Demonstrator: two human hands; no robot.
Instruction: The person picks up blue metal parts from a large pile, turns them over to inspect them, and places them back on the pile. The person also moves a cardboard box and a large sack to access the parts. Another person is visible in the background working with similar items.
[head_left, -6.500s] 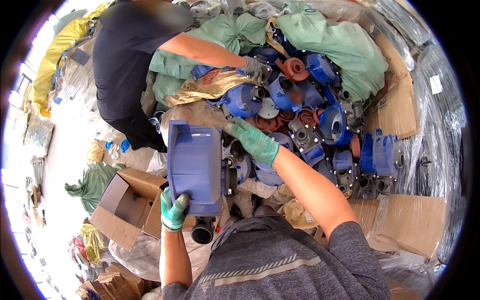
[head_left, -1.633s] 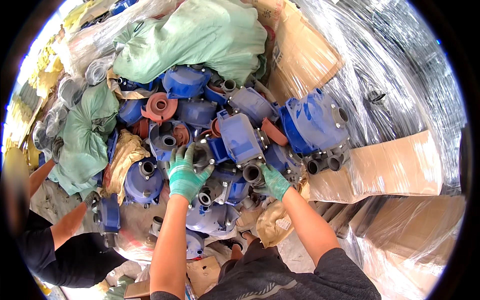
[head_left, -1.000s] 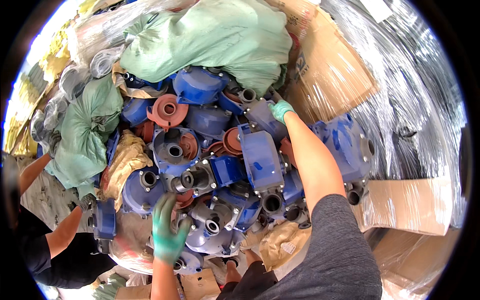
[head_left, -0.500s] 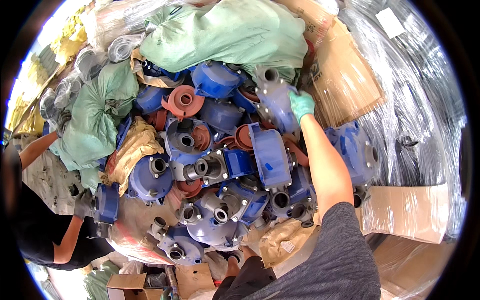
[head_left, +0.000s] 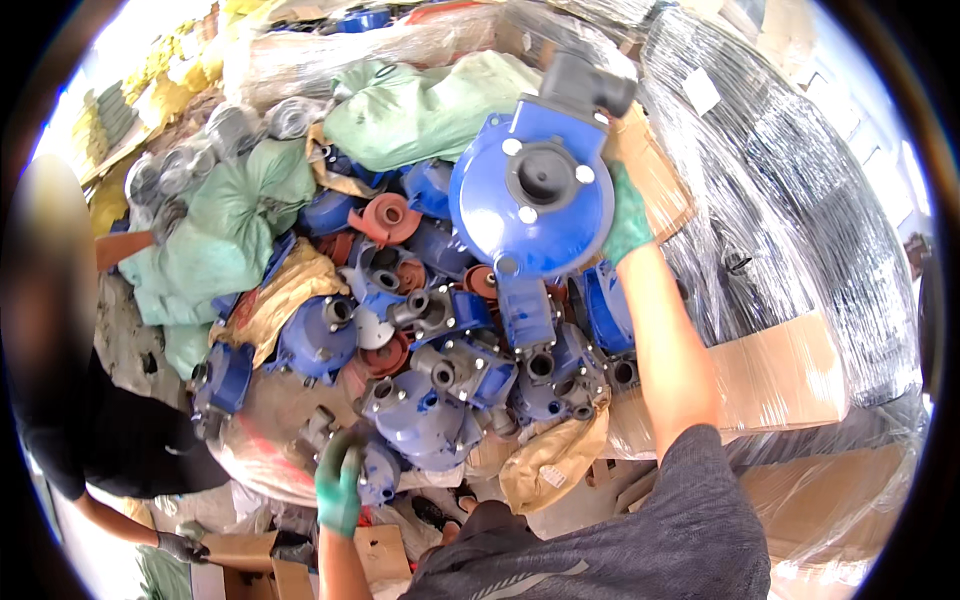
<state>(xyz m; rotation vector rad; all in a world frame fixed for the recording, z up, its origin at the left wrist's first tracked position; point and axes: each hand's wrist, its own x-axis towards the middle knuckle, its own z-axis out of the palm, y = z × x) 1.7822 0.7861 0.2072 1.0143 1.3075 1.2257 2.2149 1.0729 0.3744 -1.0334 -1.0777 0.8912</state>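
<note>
My right hand [head_left: 628, 215], in a green glove, grips the right edge of a round blue pump casing [head_left: 480, 205]. The casing is raised above the pile, its round face with a dark central port toward me and a black elbow outlet [head_left: 580, 82] at its top. My left hand [head_left: 340, 490], also gloved in green, is over the pile's near edge, beside a blue pump casing [head_left: 380, 475] with a grey pipe fitting [head_left: 318, 428]. Its fingers look apart and slightly bent, blurred a little; whether they touch the casing I cannot tell.
Several blue casings and red-brown round parts [head_left: 385, 218] are heaped before me. Green sacks [head_left: 430, 115] lie behind, brown paper [head_left: 545, 470] in front. Film-wrapped stacks [head_left: 760, 200] and cardboard [head_left: 780, 375] stand right. At left, a co-worker's gloved hand [head_left: 182, 546] is by an open carton [head_left: 235, 550].
The casing in my right hand has come up closer and turned its face toward me. My left hand has entered from below. The co-worker's lower hand has left a blue casing.
</note>
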